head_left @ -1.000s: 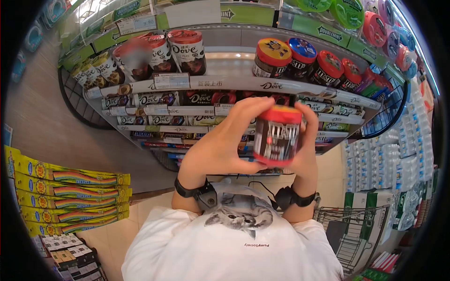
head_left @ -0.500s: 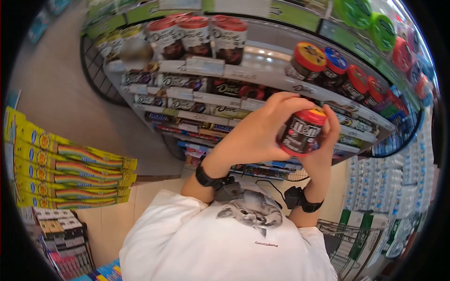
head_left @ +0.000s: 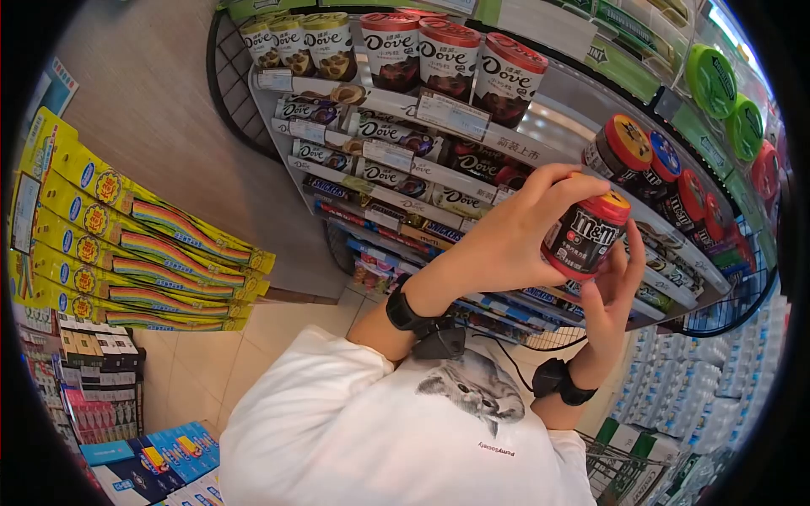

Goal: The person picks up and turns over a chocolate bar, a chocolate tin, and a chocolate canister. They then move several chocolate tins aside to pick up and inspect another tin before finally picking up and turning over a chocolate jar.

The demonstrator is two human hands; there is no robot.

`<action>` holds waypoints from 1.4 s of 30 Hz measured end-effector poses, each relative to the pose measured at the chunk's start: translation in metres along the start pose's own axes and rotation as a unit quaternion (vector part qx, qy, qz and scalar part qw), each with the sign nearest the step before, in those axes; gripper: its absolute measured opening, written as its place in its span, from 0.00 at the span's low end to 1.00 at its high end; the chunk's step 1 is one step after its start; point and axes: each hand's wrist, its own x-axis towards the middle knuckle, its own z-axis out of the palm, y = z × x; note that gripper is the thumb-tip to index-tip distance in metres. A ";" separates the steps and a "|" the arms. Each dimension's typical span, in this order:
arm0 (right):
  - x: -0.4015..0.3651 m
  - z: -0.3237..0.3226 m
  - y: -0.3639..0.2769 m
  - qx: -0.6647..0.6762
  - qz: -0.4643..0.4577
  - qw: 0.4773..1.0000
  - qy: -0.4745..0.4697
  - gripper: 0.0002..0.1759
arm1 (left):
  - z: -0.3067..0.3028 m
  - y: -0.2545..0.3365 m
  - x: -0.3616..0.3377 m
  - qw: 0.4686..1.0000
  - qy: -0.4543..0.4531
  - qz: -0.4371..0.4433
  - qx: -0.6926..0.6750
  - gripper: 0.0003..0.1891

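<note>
A dark jar with a red lid and M&M's lettering (head_left: pixel 586 236) is held upright, slightly tilted, in front of the shelves. My left hand (head_left: pixel 531 223) grips it from the left, with fingers over the lid and the thumb low on its side. Close to its lower right side is my right hand (head_left: pixel 612 308), fingers apart and thumb raised; whether a fingertip touches the jar is hard to tell. More red-lidded jars (head_left: pixel 624 148) stand on the top shelf behind.
Dove cups (head_left: pixel 510 80) and chocolate bars (head_left: pixel 388 177) fill the curved shelves (head_left: pixel 396 101). Yellow candy packets (head_left: pixel 135 244) hang at left, above boxed goods (head_left: pixel 160 460). Green-lidded tubs (head_left: pixel 713 80) are at upper right, bottled packs (head_left: pixel 675 379) at right, and a wire cart (head_left: pixel 629 464) below them.
The view has shifted, so the shelves sit farther right. The jar's front label faces the camera more clearly. My right hand's fingers have loosened from the jar, while my left hand keeps its grip.
</note>
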 end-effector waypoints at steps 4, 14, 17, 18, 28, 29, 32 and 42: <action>0.000 0.005 -0.002 0.035 0.014 0.999 -0.005 0.52 | -0.001 0.001 -0.002 0.997 -0.037 -0.007 -0.068 0.45; -0.006 0.005 0.001 0.039 0.032 0.998 0.043 0.60 | 0.000 0.003 -0.002 0.991 -0.088 -0.024 -0.102 0.55; -0.007 0.003 0.002 0.025 0.035 0.997 0.059 0.61 | 0.002 0.003 -0.002 0.989 -0.093 -0.024 -0.113 0.57; -0.008 0.003 0.003 0.025 0.035 0.997 0.060 0.61 | 0.002 0.003 -0.002 0.989 -0.094 -0.023 -0.114 0.57; -0.004 0.004 0.003 0.024 0.065 0.996 0.056 0.61 | 0.002 0.007 -0.001 0.959 -0.135 -0.221 -0.117 0.51; -0.004 0.004 0.004 0.030 0.074 0.995 0.058 0.61 | 0.002 0.007 -0.001 0.958 -0.137 -0.237 -0.091 0.49; -0.005 0.003 0.007 0.022 0.074 0.995 0.061 0.60 | 0.004 0.007 -0.002 0.953 -0.129 -0.254 -0.100 0.46; -0.008 -0.001 0.009 0.031 0.087 0.994 0.056 0.59 | 0.008 0.008 -0.004 0.952 -0.136 -0.259 -0.089 0.47</action>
